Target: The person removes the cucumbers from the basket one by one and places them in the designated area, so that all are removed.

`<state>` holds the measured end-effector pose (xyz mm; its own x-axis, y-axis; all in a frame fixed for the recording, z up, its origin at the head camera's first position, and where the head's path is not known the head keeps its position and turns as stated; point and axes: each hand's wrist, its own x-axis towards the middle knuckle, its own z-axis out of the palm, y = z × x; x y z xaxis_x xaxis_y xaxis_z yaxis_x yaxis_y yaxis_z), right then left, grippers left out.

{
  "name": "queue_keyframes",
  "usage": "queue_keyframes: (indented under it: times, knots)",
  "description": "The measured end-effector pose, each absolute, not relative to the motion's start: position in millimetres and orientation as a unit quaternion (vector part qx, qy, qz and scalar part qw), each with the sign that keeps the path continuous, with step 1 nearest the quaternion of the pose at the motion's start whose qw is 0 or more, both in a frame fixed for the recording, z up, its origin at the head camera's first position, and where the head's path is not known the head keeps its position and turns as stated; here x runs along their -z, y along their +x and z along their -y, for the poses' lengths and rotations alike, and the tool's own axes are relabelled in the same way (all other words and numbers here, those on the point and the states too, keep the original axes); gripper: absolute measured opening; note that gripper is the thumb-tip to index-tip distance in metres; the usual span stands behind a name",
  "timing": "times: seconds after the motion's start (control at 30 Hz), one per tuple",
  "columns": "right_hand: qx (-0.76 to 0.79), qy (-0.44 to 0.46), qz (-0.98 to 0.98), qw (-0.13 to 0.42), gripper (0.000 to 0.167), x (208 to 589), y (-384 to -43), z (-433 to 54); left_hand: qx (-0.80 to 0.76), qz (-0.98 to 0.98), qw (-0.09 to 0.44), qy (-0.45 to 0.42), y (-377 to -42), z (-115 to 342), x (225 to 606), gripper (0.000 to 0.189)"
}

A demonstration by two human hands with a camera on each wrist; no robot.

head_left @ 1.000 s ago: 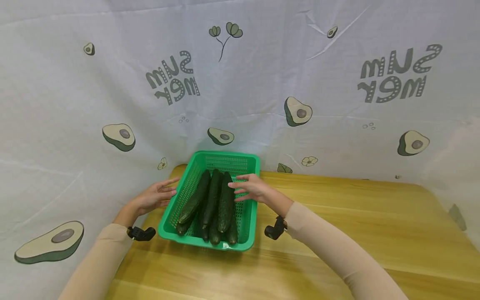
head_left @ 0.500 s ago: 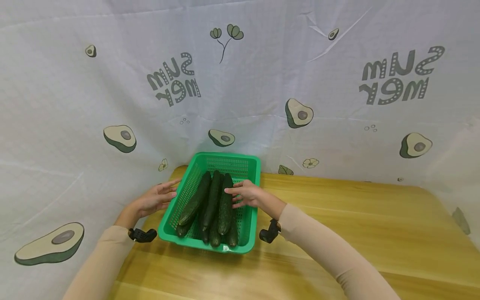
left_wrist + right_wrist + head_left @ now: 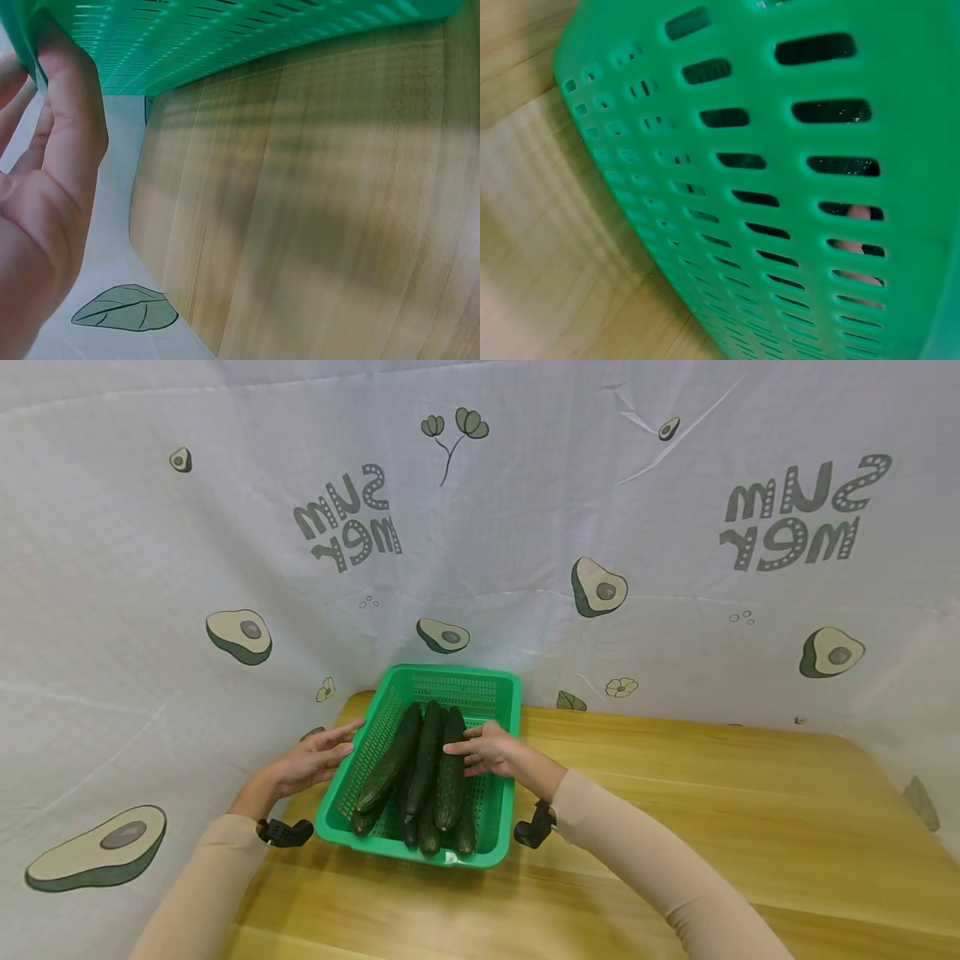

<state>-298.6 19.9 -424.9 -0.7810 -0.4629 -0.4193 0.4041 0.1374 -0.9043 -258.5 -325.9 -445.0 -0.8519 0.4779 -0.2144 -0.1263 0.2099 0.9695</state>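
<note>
Several dark green cucumbers lie lengthwise in a green plastic basket (image 3: pixel 337 839) with perforated walls. Inside the basket's right side, my right hand (image 3: pixel 497 752) grips the rightmost upper cucumber (image 3: pixel 452 793). Its thumb lies across the top and the other fingers are along the right side, partly hidden. The right wrist view shows bits of fingers (image 3: pixel 859 213) through the slots of the basket wall (image 3: pixel 900 90). My left hand (image 3: pixel 307 762) touches the outside of the left rim with loosely extended fingers. In the left wrist view, that hand (image 3: pixel 56 172) reaches up to the basket's rim.
The basket stands at the back left of a wooden table (image 3: pixel 675 827). A white cloth (image 3: pixel 510 535) printed with avocados and lettering hangs right behind it and along the left side. Each wrist wears a small black device (image 3: pixel 285 832).
My right hand has moved left and slightly toward me, and its thumb has come over the rightmost upper cucumber. My left hand has stayed at the rim. The cucumbers look unmoved.
</note>
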Motion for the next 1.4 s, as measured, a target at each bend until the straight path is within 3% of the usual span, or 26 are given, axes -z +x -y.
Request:
queue_keyframes:
  times: [0.5,1.4]
  knots:
    - [0.679,-0.019,-0.65,0.34,0.065,430,-303,-24,-0.643,-0.713,0.256,0.116,-257,324,446,0.064]
    - [0.726,-0.04,-0.604,0.326,0.058,402,-290,-42,-0.622,-0.73,0.256,0.121,-257,323,444,0.065]
